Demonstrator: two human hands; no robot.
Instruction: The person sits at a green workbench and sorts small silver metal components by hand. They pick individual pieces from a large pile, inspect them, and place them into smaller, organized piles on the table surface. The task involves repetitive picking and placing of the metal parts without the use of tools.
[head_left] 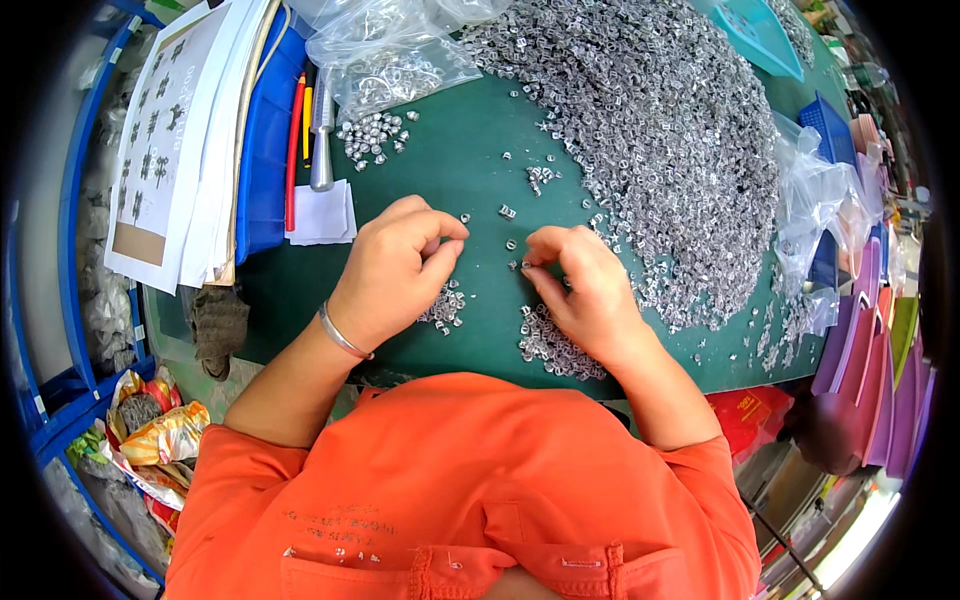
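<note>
My left hand [395, 265], with a silver bangle at the wrist, is curled over the green table. Its thumb and fingers are bent together, and whatever they may hold is hidden. Just beyond the fingertips lies a small clear-silver piece [465, 217]. Opposite it, my right hand [585, 290] pinches a tiny silver ring-like piece [526, 265] between thumb and forefinger. A few loose pieces [507, 212] lie between the hands. Beneath my left hand is a small pile of pieces [445, 308]; a larger pile [555, 345] sits beside my right wrist.
A big heap of small silver pieces [660, 130] covers the right of the table [430, 170]. Back left are a plastic bag [390, 75], rounded silver parts [372, 135], pens [297, 150], a blue tray [265, 150] and papers [165, 140]. A turquoise tray [765, 40] stands far right.
</note>
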